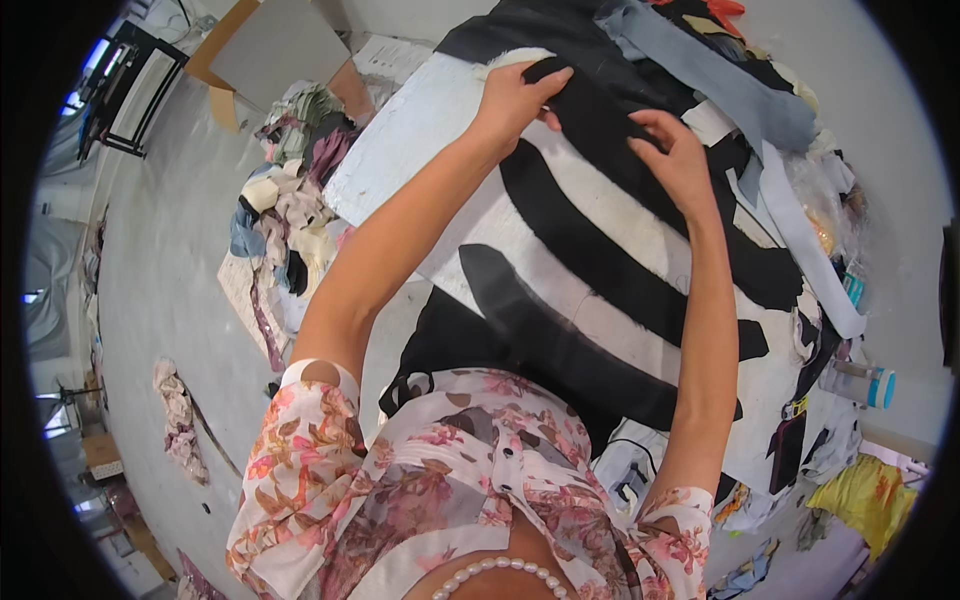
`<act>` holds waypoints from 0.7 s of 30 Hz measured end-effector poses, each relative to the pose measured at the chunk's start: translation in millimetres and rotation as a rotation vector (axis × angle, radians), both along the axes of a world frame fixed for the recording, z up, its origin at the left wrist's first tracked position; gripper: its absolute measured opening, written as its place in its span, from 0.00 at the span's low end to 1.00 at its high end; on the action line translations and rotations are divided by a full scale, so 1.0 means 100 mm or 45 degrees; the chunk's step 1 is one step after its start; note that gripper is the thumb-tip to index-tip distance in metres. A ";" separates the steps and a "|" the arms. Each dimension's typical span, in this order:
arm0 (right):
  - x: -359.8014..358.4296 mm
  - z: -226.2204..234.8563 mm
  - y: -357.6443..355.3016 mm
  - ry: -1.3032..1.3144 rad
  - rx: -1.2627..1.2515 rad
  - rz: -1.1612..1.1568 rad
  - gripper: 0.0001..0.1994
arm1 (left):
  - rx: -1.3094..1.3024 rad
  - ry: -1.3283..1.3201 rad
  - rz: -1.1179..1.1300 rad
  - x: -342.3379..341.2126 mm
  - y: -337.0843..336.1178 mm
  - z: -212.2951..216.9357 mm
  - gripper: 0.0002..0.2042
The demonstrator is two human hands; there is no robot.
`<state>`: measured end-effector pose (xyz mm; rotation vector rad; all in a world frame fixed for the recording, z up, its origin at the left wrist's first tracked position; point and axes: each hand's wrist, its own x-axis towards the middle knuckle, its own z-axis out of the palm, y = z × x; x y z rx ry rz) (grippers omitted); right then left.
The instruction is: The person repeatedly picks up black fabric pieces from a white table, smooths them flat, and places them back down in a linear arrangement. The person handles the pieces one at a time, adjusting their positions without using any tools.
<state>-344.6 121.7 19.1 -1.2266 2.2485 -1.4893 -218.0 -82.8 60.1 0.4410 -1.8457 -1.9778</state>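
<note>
**benchwatcher:** Standing just off to the side here. Both arms are stretched out over the white table (400,160). The left hand (515,95) is pinched shut on the top end of a black fabric strip (600,130), thumb under the edge and fingers curled over it, right at the far side of the table. The right hand (672,155) is a little way apart from it, fingers bent down onto the same strip further along. It's pressing or lightly gripping, can't tell which from where I am.

**scrapbin_sal:** So the hands aren't together?

**benchwatcher:** No, apart, with a short stretch of cloth between them. My guess is that spacing keeps the strip flat and taut so it lies straight like the others.

**scrapbin_sal:** Others?

**benchwatcher:** Two more black strips (610,270) lie side by side below it, each slanting across the table with white showing between them. They look laid out in a row on purpose, not touching.

**scrapbin_sal:** What else is around?

**benchwatcher:** A grey fabric band (720,85) runs past the far end, and a white band (810,250) runs down the right edge, probably pushed aside to keep the middle free. There's a heap of cloth scraps (290,190) on the floor to the left, a cardboard box (265,45) behind it, and a yellow cloth (865,500) low on the right. The person's wearing a floral blouse (440,490).
</note>
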 end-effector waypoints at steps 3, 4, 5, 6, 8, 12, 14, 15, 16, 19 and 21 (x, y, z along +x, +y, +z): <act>0.29 0.16 0.00 0.521 0.160 -0.245 0.15 | -0.305 -0.074 0.130 -0.04 -0.25 -0.30 0.18; 0.41 0.21 0.06 0.639 0.157 -0.316 0.13 | -0.527 -0.181 0.214 0.00 -0.23 -0.29 0.19; 0.68 0.34 0.07 0.383 0.114 -0.279 0.07 | -0.644 -0.123 0.270 0.10 -0.27 -0.35 0.19; 0.93 0.30 0.06 0.243 -0.008 -0.197 0.03 | -0.766 -0.054 0.318 0.19 -0.31 -0.42 0.19; 1.53 0.32 0.07 -0.020 0.174 0.052 0.04 | -0.708 0.038 0.345 0.43 -0.37 -0.57 0.15; 2.13 0.00 0.01 0.156 0.298 0.185 0.13 | -0.537 -0.119 0.250 1.08 -0.17 -0.55 0.11; 2.20 -0.11 0.00 0.330 0.363 0.098 0.08 | -0.537 -0.174 0.205 1.33 -0.01 -0.52 0.10; 2.19 -0.15 -0.01 0.344 0.345 0.105 0.07 | -0.664 -0.249 0.169 1.46 0.07 -0.50 0.10; 2.19 -0.18 0.01 0.358 0.327 0.117 0.05 | -0.790 -0.328 0.137 1.59 0.14 -0.48 0.10; 2.15 -0.16 0.05 0.347 0.289 0.141 0.03 | -1.317 0.057 -0.037 1.83 0.23 -0.65 0.17; 2.14 -0.15 0.08 0.276 0.249 0.124 0.02 | -1.412 -0.078 -0.100 1.92 0.33 -0.67 0.24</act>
